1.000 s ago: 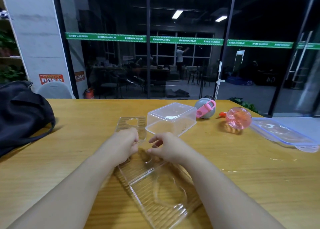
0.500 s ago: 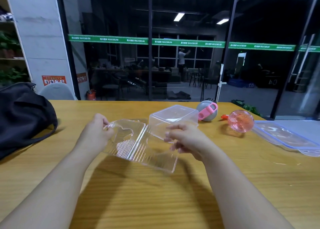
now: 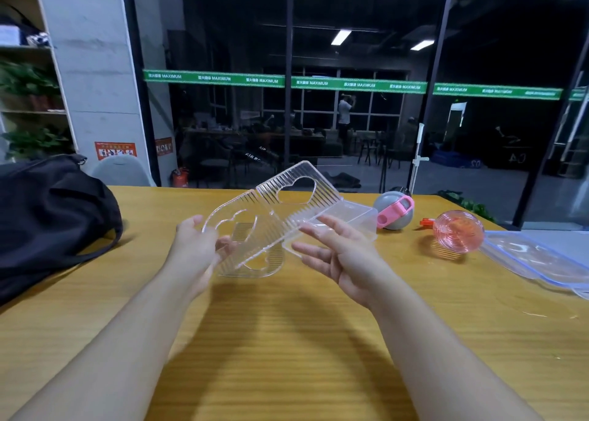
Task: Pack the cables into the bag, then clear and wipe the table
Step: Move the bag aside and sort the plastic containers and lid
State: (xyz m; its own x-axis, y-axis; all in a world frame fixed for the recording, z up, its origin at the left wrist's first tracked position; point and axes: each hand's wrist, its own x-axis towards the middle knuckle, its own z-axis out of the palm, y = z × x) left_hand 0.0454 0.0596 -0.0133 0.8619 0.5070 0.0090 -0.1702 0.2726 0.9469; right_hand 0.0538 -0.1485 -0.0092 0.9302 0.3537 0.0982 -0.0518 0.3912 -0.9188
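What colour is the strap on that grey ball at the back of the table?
Pink. The strap crosses the grey ball, shown clearly in the head view.

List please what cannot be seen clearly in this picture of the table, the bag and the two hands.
- Black bag, head view: the left picture edge cuts it off; its inside is not visible, so any cables cannot be confirmed.
- Left hand: its fingers lie behind the clear ridged plastic piece, so the grip is unclear.
- Clear lid: the right edge cuts it off.
- Clear box: the plastic piece and the right hand partly hide it.
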